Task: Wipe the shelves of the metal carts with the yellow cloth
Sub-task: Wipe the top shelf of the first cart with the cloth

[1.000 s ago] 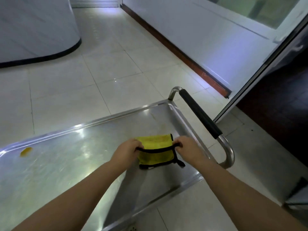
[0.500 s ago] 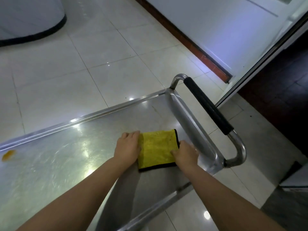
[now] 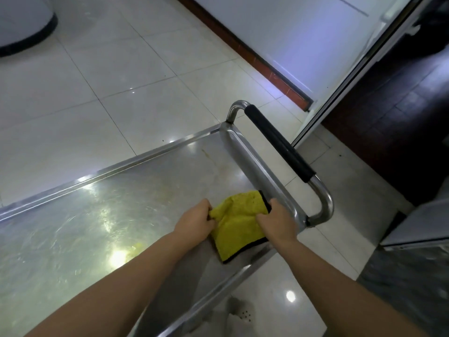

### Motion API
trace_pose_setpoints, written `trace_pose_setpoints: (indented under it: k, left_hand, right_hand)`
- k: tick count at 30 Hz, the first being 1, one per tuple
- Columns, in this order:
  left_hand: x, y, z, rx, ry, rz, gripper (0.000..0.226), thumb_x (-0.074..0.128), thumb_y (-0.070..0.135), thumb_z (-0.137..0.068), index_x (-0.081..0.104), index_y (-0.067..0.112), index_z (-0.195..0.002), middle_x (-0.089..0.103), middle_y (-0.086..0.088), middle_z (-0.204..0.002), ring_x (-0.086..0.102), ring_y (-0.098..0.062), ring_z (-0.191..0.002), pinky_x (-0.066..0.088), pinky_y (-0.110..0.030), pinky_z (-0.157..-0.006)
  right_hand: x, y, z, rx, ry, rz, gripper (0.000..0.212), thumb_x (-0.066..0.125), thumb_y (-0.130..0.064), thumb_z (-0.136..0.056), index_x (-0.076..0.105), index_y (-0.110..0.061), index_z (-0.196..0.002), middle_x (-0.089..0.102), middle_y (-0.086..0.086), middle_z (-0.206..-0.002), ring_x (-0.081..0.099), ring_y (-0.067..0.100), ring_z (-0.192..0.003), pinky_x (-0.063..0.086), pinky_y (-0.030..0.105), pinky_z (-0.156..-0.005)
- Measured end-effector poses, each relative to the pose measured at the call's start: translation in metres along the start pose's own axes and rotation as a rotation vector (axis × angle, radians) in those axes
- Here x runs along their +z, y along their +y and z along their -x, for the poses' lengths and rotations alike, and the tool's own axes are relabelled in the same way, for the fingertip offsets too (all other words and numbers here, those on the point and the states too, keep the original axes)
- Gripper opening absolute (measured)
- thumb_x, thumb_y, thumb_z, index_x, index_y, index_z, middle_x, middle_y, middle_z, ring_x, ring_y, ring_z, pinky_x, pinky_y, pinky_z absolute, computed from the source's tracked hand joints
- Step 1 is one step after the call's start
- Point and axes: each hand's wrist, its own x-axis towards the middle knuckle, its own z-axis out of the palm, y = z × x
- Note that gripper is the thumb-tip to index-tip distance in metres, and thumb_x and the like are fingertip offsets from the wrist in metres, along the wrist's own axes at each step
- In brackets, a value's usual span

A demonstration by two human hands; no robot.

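Note:
The yellow cloth [image 3: 237, 224] with black trim lies bunched on the top shelf [image 3: 102, 222] of the metal cart, near its right end. My left hand [image 3: 195, 222] grips the cloth's left edge with curled fingers. Its right edge is pinched by my right hand [image 3: 277, 222], close against the shelf's raised right rim. Yellowish smears show on the steel, one streak [image 3: 211, 158] near the far right corner and a spot [image 3: 137, 246] beside my left forearm.
The cart's push handle [image 3: 279, 142] with a black grip sticks out past the right end. Pale floor tiles [image 3: 121, 81] surround the cart. A white wall with a red-brown skirting [image 3: 255, 57] runs at the back, a door frame [image 3: 352, 76] and dark floor at right.
The cloth lay flat and folded between my hands; now both hands have gathered it, so it is bunched and shifted toward the right rim. The view has tilted down and left.

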Motion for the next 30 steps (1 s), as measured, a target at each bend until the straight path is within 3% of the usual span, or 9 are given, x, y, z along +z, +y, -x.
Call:
trace_pose_setpoints:
  k: [4, 8, 12, 14, 16, 18, 19, 25, 30]
  left_hand:
    - [0.03, 0.035, -0.001, 0.03, -0.094, 0.173, 0.018, 0.058, 0.019, -0.089, 0.051, 0.012, -0.104, 0.056, -0.005, -0.093, 0.053, -0.02, -0.085, 0.037, -0.028, -0.066]
    - [0.042, 0.043, -0.004, -0.008, -0.079, 0.255, 0.026, 0.056, 0.014, -0.088, 0.053, 0.012, -0.113, 0.062, -0.008, -0.112, 0.058, -0.022, -0.099, 0.044, -0.029, -0.083]
    - [0.028, 0.022, -0.01, -0.004, 0.173, -0.106, 0.047, 0.061, 0.02, -0.085, 0.05, 0.013, -0.13, 0.053, -0.009, -0.13, 0.049, -0.028, -0.118, 0.037, -0.033, -0.095]
    - [0.021, 0.014, -0.014, -0.05, 0.183, -0.334, 0.061, 0.063, 0.031, -0.083, 0.042, 0.013, -0.137, 0.043, -0.011, -0.141, 0.037, -0.03, -0.129, 0.031, -0.036, -0.104]
    - [0.019, 0.011, -0.018, -0.096, 0.14, -0.461, 0.079, 0.064, 0.043, -0.08, 0.029, 0.011, -0.144, 0.025, -0.012, -0.152, 0.021, -0.031, -0.14, 0.019, -0.04, -0.113]
    - [0.019, 0.01, -0.023, -0.121, 0.074, -0.556, 0.097, 0.064, 0.052, -0.077, 0.015, 0.009, -0.148, 0.007, -0.013, -0.157, 0.004, -0.031, -0.145, 0.006, -0.045, -0.116]
    - [0.019, 0.011, -0.026, -0.136, 0.04, -0.592, 0.103, 0.064, 0.055, -0.076, 0.007, 0.009, -0.15, 0.0, -0.013, -0.158, -0.001, -0.032, -0.145, 0.002, -0.048, -0.116]
    - [0.014, 0.018, -0.042, -0.26, -0.075, -0.688, 0.111, 0.066, 0.057, -0.074, 0.003, 0.005, -0.15, 0.001, -0.015, -0.158, 0.002, -0.031, -0.145, 0.002, -0.048, -0.116]
    - [0.013, 0.026, -0.055, -0.308, -0.118, -0.707, 0.11, 0.064, 0.056, -0.078, 0.0, 0.004, -0.15, 0.0, -0.015, -0.159, 0.002, -0.03, -0.146, 0.002, -0.048, -0.116]
  right_hand:
    - [-0.04, 0.027, -0.002, 0.007, 0.114, 0.193, 0.009, 0.054, -0.018, -0.085, 0.05, -0.017, -0.093, 0.054, -0.002, -0.079, 0.05, 0.014, -0.067, 0.039, 0.029, -0.056]
    - [-0.047, 0.059, -0.016, -0.158, 0.318, 0.339, 0.028, 0.059, -0.012, -0.086, 0.063, -0.005, -0.112, 0.063, 0.013, -0.106, 0.053, 0.028, -0.1, 0.043, 0.038, -0.083]
    - [-0.022, 0.076, -0.016, -0.307, 0.187, 0.382, 0.026, 0.045, -0.016, -0.086, 0.061, -0.002, -0.101, 0.06, 0.015, -0.099, 0.056, 0.032, -0.093, 0.047, 0.04, -0.082]
    - [-0.002, 0.083, -0.014, -0.377, 0.121, 0.381, 0.034, 0.049, -0.022, -0.091, 0.058, -0.001, -0.116, 0.058, 0.018, -0.115, 0.056, 0.035, -0.105, 0.048, 0.048, -0.093]
    - [0.011, 0.083, -0.014, -0.338, -0.022, 0.444, 0.08, 0.021, -0.062, -0.093, 0.03, -0.004, -0.147, 0.031, 0.022, -0.15, 0.03, 0.038, -0.138, 0.021, 0.047, -0.118]
    - [0.019, 0.079, -0.02, -0.28, -0.093, 0.522, 0.117, -0.025, -0.081, -0.066, 0.001, -0.007, -0.153, 0.002, 0.02, -0.159, 0.001, 0.034, -0.147, -0.004, 0.044, -0.118]
    - [0.022, 0.076, -0.022, -0.254, -0.1, 0.55, 0.122, -0.032, -0.081, -0.058, -0.007, -0.006, -0.152, -0.004, 0.021, -0.159, -0.005, 0.034, -0.147, -0.009, 0.045, -0.117]
    - [0.035, 0.069, -0.048, -0.275, -0.07, 0.527, 0.111, -0.013, -0.084, -0.068, -0.017, -0.001, -0.142, -0.004, 0.029, -0.156, -0.009, 0.042, -0.145, -0.021, 0.049, -0.11]
    - [0.039, 0.06, -0.092, -0.39, -0.04, 0.545, 0.1, 0.022, -0.072, -0.081, 0.008, 0.004, -0.143, 0.022, 0.034, -0.15, 0.015, 0.047, -0.142, -0.003, 0.056, -0.112]
